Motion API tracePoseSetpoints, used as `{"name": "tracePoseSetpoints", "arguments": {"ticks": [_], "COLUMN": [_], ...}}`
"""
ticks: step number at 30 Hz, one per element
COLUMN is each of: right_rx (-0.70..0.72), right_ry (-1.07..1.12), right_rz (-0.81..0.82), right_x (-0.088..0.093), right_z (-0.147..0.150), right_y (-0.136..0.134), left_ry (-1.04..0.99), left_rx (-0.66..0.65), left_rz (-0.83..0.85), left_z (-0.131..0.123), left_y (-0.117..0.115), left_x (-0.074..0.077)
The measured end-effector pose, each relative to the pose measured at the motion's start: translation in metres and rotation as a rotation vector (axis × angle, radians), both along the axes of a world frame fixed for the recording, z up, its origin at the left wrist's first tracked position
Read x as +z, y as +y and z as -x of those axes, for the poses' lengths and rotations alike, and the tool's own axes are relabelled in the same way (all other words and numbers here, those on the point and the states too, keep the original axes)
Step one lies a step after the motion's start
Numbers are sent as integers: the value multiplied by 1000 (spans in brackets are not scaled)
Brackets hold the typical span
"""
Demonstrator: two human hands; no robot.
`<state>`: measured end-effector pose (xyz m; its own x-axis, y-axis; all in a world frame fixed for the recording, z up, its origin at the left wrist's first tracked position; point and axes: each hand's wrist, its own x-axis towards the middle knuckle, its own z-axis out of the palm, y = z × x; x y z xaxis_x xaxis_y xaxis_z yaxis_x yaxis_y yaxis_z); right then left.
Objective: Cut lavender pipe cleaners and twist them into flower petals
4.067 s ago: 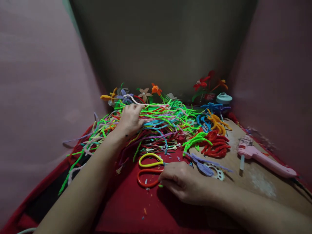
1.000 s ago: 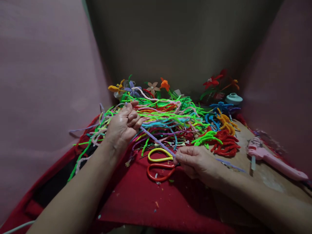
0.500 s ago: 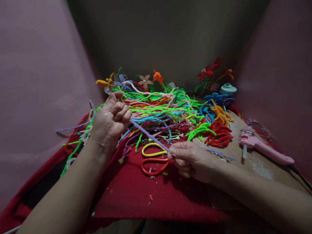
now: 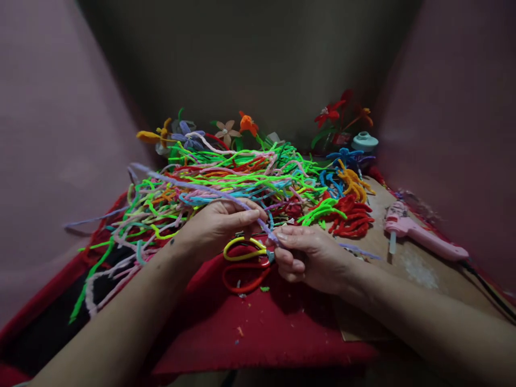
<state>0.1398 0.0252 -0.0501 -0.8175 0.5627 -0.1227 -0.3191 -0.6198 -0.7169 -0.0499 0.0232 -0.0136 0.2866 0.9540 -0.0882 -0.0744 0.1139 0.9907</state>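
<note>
Our left hand [image 4: 221, 221] now sits beside our right hand [image 4: 308, 253] – well apart earlier | both grips pinch the purple pipe cleaner [image 4: 201, 188] – its long end juts leftward

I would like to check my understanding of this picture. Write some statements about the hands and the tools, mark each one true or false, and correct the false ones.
1. The left hand and the right hand hold the same purple fuzzy stem. True.
2. The purple fuzzy stem is rolled into a tight ball. False: a long part of it stretches out past the left hand.
3. The scissors have one yellow and one red handle. True.
4. The left hand grips the scissors by both handles. False: the handles rest on the red cloth.
5. The pink glue gun lies on a brown board. True.
6. The glue gun is to the left of the scissors. False: it is to their right.
</note>
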Motion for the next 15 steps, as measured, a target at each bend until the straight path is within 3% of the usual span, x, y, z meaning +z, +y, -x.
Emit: {"name": "tracePoseSetpoints", "arguments": {"ticks": [5, 10, 15], "right_rx": [-15, -116, -177], "right_ry": [-86, -122, -134], "right_rz": [23, -27, -44], "right_x": [-3, -4, -5], "right_z": [1, 3, 5], "right_y": [0, 2, 3], "left_ry": [21, 22, 27], "left_rx": [99, 215, 172], "left_rz": [-12, -33, -29], "left_z": [0, 0, -6], "left_y": [3, 4, 0], "left_x": [-3, -5, -8]}}
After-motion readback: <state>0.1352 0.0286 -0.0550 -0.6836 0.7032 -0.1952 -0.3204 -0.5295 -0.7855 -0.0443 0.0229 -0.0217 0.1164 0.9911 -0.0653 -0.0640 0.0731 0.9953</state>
